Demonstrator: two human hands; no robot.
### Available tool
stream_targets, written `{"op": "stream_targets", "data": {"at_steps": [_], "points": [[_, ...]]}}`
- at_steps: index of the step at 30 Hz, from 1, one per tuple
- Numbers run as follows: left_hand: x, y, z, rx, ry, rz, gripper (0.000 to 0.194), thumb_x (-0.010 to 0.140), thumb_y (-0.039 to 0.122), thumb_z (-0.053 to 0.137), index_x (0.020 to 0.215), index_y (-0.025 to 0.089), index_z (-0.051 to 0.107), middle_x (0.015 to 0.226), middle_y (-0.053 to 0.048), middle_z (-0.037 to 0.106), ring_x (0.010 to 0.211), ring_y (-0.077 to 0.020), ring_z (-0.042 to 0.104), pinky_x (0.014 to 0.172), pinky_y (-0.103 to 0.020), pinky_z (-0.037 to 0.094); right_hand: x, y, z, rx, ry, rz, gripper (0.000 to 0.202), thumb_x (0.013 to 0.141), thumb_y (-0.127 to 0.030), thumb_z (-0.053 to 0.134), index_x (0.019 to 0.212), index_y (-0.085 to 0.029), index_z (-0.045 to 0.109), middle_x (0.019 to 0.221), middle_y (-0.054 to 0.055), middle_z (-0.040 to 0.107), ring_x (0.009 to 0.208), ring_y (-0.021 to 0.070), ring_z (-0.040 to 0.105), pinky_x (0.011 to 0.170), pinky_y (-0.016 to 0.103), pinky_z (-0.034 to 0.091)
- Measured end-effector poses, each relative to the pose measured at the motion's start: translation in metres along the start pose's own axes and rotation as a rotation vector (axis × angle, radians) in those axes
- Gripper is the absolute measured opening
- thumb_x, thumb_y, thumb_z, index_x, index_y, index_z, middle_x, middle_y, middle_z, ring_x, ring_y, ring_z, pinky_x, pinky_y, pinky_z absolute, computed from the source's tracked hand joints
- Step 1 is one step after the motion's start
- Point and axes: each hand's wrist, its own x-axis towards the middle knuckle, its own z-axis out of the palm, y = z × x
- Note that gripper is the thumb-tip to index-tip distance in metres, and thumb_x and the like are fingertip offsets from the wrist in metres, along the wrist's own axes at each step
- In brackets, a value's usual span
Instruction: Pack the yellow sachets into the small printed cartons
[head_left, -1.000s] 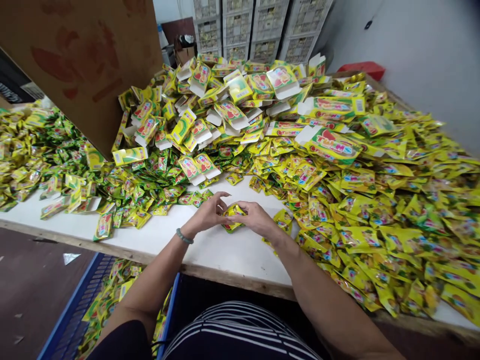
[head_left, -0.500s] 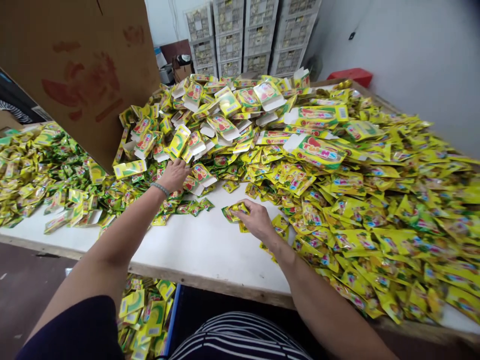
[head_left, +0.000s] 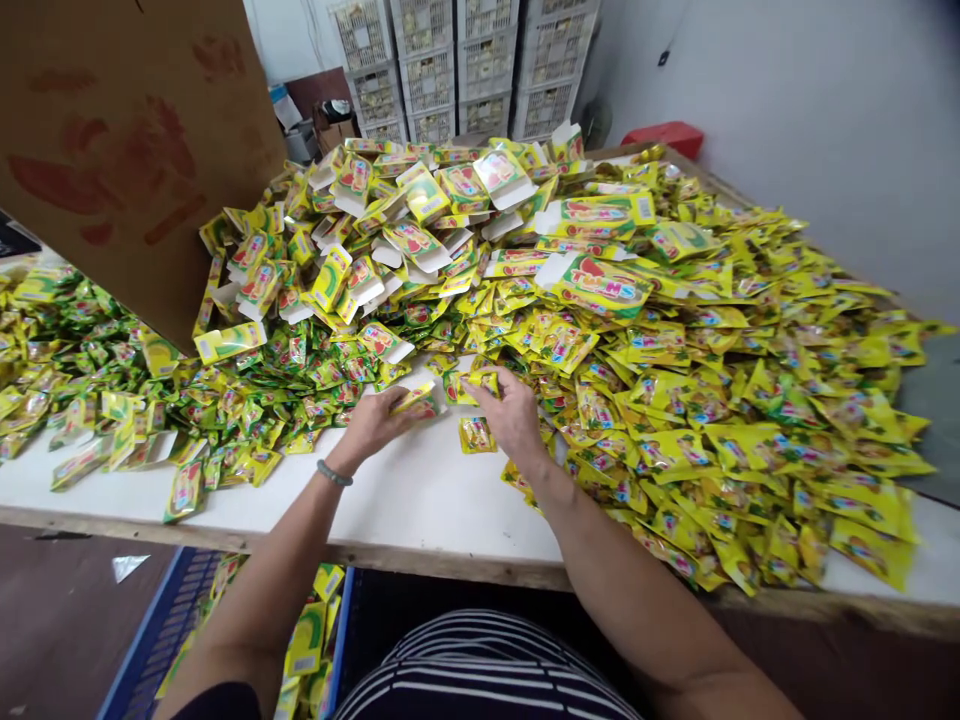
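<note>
Worktop (head_left: 420, 510): white board; landmark for all positions below.
Cardboard panel (head_left: 127, 140): one, brown, standing over the worktop's far left.
Crates (head_left: 457, 60): white stacks behind the worktop's far edge; count cannot be told.
Packet heap (head_left: 750, 400): yellow packets, too many to count, covering the worktop's right and far parts.
Cartons (head_left: 412, 240): many small open boxes piled on the worktop's far centre.
Left hand (head_left: 379, 420): closed on one folded carton (head_left: 416, 400), long axis running left to right.
Right hand (head_left: 510, 415): fingers pinching one small packet (head_left: 480, 383), just right of the carton and almost touching it.
Loose packet (head_left: 477, 434): one, on the bare worktop just below the right hand, nearer the right hand.
</note>
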Motion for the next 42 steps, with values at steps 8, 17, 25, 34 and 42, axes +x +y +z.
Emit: {"op": "stream_targets", "data": {"at_steps": [8,17,25,34,42], "points": [[-0.019,0.004,0.047,-0.764,0.020,-0.192,0.040,0.075,0.049,0.078,0.092,0.014,0.066,0.085,-0.004,0.071,0.070,-0.0130,0.060,0.066,-0.024,0.047,0.008,0.008,-0.008,-0.198,-0.214,0.010,0.025,0.080,-0.045,0.068,0.088,-0.021,0.069,0.069,0.000,0.064,0.067,0.0172,0.055,0.066,0.027,0.043],[-0.022,0.001,0.050,-0.978,-0.217,-0.290,0.051,0.062,0.036,0.089,0.103,0.014,0.068,0.092,-0.005,0.075,0.072,-0.0141,0.066,0.068,-0.024,0.051,0.009,0.011,-0.011,-0.132,-0.485,0.012,0.028,0.078,-0.046,0.069,0.080,-0.018,0.069,0.070,-0.001,0.064,0.067,0.0146,0.054,0.063,0.025,0.040],[-0.025,0.008,0.054,-1.040,-0.149,-0.277,0.052,0.063,0.034,0.088,0.108,0.016,0.071,0.101,-0.006,0.076,0.081,-0.0178,0.069,0.077,-0.029,0.054,0.009,0.015,-0.010,-0.100,-0.500,0.034,0.022,0.073,-0.040,0.073,0.077,-0.018,0.071,0.075,0.001,0.067,0.072,0.0164,0.058,0.065,0.027,0.046],[-0.022,0.012,0.052,-1.225,-0.082,-0.364,0.057,0.056,0.030,0.092,0.107,0.015,0.071,0.099,-0.006,0.076,0.079,-0.0161,0.070,0.078,-0.029,0.053,0.001,0.016,-0.003,0.024,-0.299,0.029,0.027,0.078,-0.044,0.069,0.083,-0.018,0.070,0.075,0.003,0.068,0.069,0.0172,0.061,0.068,0.031,0.049],[-0.023,0.016,0.048,-1.270,-0.047,-0.380,0.055,0.054,0.030,0.093,0.101,0.014,0.071,0.093,-0.005,0.076,0.081,-0.0180,0.071,0.082,-0.032,0.054,-0.003,0.014,0.001,-0.177,-0.133,-0.170,0.021,0.078,-0.045,0.076,0.073,-0.024,0.074,0.105,0.008,0.070,0.106,0.0273,0.057,0.099,0.045,0.043]]}}
